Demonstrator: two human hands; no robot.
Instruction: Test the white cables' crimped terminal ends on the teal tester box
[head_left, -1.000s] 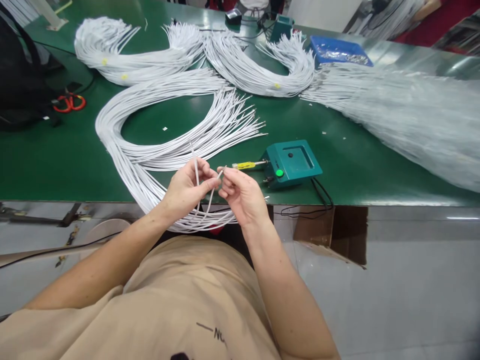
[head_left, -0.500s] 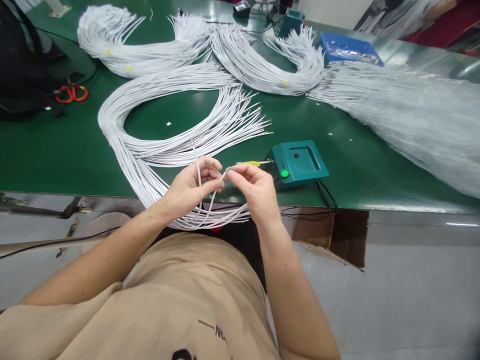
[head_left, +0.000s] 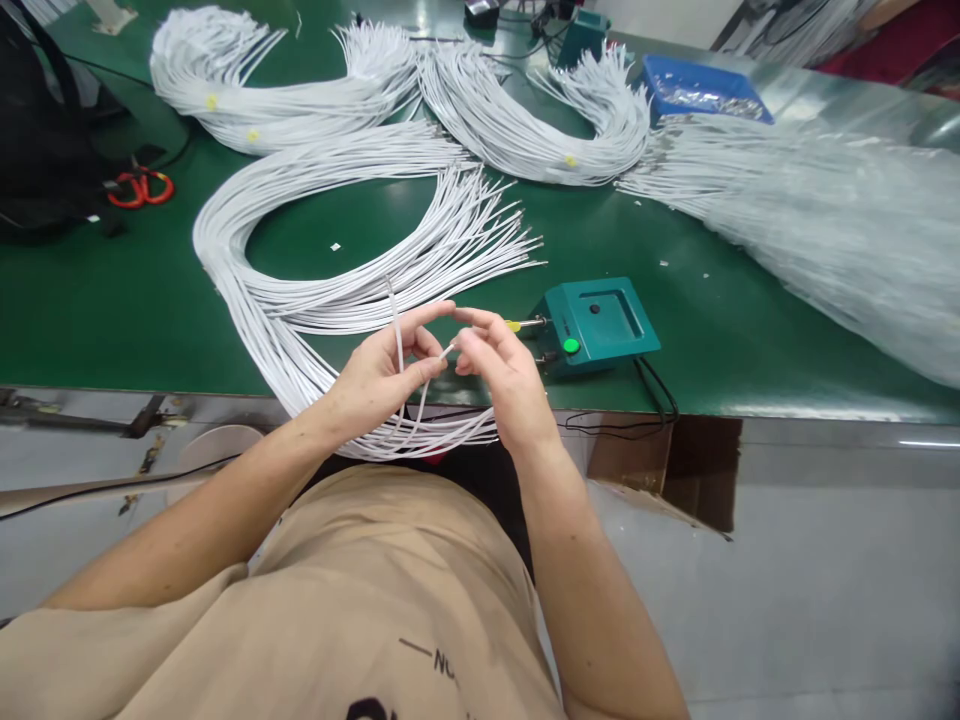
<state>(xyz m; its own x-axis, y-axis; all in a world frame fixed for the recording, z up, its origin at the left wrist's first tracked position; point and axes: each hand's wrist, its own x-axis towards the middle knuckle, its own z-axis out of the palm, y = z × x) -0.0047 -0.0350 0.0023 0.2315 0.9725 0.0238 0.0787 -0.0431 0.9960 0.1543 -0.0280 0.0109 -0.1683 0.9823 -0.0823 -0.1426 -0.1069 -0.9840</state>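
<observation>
In the head view, my left hand (head_left: 390,365) pinches a white cable (head_left: 422,405) close to its end between thumb and fingers. Another stretch of white cable crosses upright in front of that palm. My right hand (head_left: 510,375) is closed at the cable's tip, its thumb against it. Both index fingertips meet above the tip. Just right of my right hand stands a green tester box (head_left: 600,325) with a lit green button. A yellow-marked metal probe (head_left: 529,323) sticks out of its left side, partly hidden by my fingers. A curved bundle of white cables (head_left: 247,290) lies beneath my hands.
Two more cable bundles (head_left: 300,110) (head_left: 547,155) lie farther back. Bagged cables (head_left: 825,210) spread along the right. A blue tray (head_left: 705,90) holds small parts. Red-handled scissors (head_left: 142,187) lie by a black bag (head_left: 49,140). A cardboard box (head_left: 675,470) stands below the table edge.
My right index finger has lifted and stretched towards my left index finger, which has also straightened. My right hand has shifted slightly left, and another probe now shows beside it.
</observation>
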